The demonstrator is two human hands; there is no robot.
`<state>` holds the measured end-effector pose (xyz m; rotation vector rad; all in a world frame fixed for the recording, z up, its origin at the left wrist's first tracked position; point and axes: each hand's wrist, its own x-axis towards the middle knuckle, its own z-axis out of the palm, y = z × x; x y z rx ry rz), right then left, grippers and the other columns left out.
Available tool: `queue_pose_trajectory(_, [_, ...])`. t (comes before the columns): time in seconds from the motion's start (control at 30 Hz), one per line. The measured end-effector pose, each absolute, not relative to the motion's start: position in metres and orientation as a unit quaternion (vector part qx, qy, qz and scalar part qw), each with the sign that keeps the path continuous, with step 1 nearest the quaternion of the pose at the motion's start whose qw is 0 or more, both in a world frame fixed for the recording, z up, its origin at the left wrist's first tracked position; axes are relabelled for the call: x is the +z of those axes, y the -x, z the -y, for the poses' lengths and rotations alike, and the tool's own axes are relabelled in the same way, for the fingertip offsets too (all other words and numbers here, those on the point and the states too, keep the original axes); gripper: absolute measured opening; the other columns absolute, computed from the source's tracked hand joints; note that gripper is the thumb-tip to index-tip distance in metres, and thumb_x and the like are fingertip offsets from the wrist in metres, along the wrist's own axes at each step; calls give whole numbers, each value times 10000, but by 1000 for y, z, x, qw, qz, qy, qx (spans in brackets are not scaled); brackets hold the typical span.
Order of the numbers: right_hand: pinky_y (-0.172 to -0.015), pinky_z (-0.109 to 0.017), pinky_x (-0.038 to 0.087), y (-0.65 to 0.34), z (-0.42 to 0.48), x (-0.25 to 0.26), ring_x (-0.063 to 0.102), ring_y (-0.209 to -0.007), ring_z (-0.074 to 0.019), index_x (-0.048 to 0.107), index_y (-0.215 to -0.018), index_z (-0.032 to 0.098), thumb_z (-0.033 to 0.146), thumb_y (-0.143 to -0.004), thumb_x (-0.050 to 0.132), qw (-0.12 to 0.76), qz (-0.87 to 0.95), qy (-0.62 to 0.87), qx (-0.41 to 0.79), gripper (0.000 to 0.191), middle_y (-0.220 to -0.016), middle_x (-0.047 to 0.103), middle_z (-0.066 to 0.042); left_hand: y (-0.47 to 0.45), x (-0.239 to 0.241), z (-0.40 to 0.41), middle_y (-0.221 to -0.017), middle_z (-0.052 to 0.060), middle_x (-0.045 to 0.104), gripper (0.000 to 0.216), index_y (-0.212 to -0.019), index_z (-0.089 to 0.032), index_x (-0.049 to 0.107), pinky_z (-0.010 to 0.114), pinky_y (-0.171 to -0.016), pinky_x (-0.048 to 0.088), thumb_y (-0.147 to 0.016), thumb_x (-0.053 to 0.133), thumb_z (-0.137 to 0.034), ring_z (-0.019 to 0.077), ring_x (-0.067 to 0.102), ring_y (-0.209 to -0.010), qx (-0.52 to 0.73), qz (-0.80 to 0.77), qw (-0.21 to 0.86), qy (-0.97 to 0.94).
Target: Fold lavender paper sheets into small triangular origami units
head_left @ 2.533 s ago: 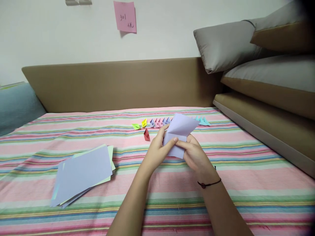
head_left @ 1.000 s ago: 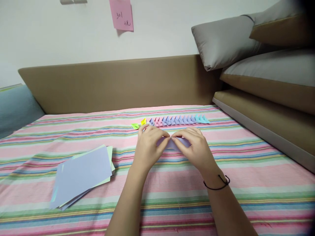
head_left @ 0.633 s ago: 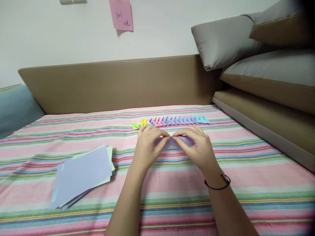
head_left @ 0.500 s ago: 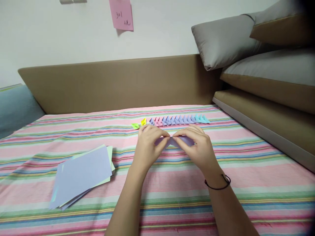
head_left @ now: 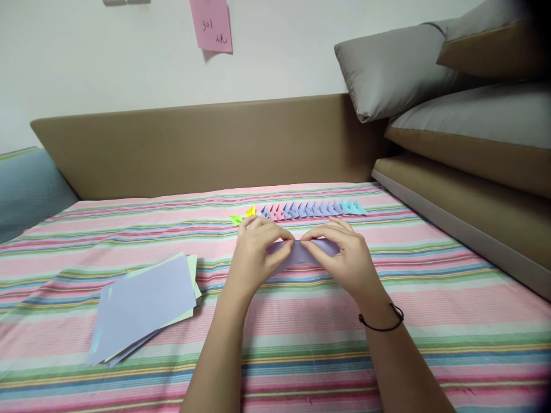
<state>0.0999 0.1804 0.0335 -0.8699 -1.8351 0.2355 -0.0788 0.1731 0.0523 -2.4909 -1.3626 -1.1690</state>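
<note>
A folded sheet of purple paper (head_left: pixel 301 253) is held just above the striped cloth between my two hands. My left hand (head_left: pixel 261 246) pinches its upper edge between thumb and fingertips. A little to the right, my right hand (head_left: pixel 338 245) grips the same edge in a matching pinch. Both ends of the paper are partly hidden behind my fingers. Beyond my hands lies a row of folded paper pieces (head_left: pixel 307 210) in purple, pink and light blue. At its left end are a yellow folded piece (head_left: pixel 251 211) and a green one (head_left: pixel 236 219).
A stack of paper sheets (head_left: pixel 146 304), purple on top with pale green below, lies on the striped cloth (head_left: pixel 310 355) to the left. Grey and brown cushions (head_left: pixel 469 132) are piled at the right. Behind the cloth stands a brown backrest (head_left: pixel 206 152).
My left hand has shifted slightly left, so the fingertips are farther apart and more of the purple paper's edge shows between them. Both hands still pinch it.
</note>
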Motion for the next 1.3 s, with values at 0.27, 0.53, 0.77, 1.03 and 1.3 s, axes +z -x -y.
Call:
queue_pose_trajectory(0.27, [-856, -392, 427, -109, -184, 31, 621, -809, -203, 668, -736, 245, 206, -790, 635, 540, 735, 392, 120, 75, -780, 701, 14, 109, 53, -175, -840, -3, 667, 131, -803, -225, 583, 386, -961, 318, -882, 478, -219, 172, 560, -882, -333, 469, 70, 815])
queue_pose_trajectory(0.53, [-795, -374, 460, -105, -183, 29, 629, -819, -216, 664, -759, 234, 196, -784, 614, 548, 713, 416, 136, 67, -816, 693, -7, 98, 53, -175, -930, 49, 664, 100, -908, -218, 584, 377, -874, 378, -881, 501, -266, 221, 565, -938, -411, 489, 132, 758])
queue_pose_trajectory(0.77, [-826, -385, 446, -96, -181, 31, 620, -797, -196, 641, -772, 236, 184, -787, 612, 541, 736, 389, 119, 61, -791, 685, 9, 58, 47, -171, -843, -11, 687, 135, -844, -229, 595, 409, -1034, 273, -898, 473, -207, 168, 574, -887, -373, 440, 83, 812])
queue_pose_trajectory(1.03, [-783, -379, 437, -129, -191, 28, 615, -760, -210, 632, -727, 220, 156, -755, 609, 527, 730, 434, 36, 74, -747, 671, 0, 89, 53, -172, -812, -8, 688, 163, -814, -242, 595, 443, -1028, 267, -862, 476, -142, 185, 578, -868, -381, 468, 145, 784])
queue_pose_trajectory(1.3, [-875, -374, 407, -104, -181, 35, 604, -924, -211, 668, -925, 231, 237, -814, 636, 508, 767, 387, 60, 116, -935, 696, -14, 69, 50, -168, -834, -9, 685, 134, -846, -230, 599, 425, -1047, 253, -882, 475, -193, 173, 569, -884, -361, 450, 111, 809])
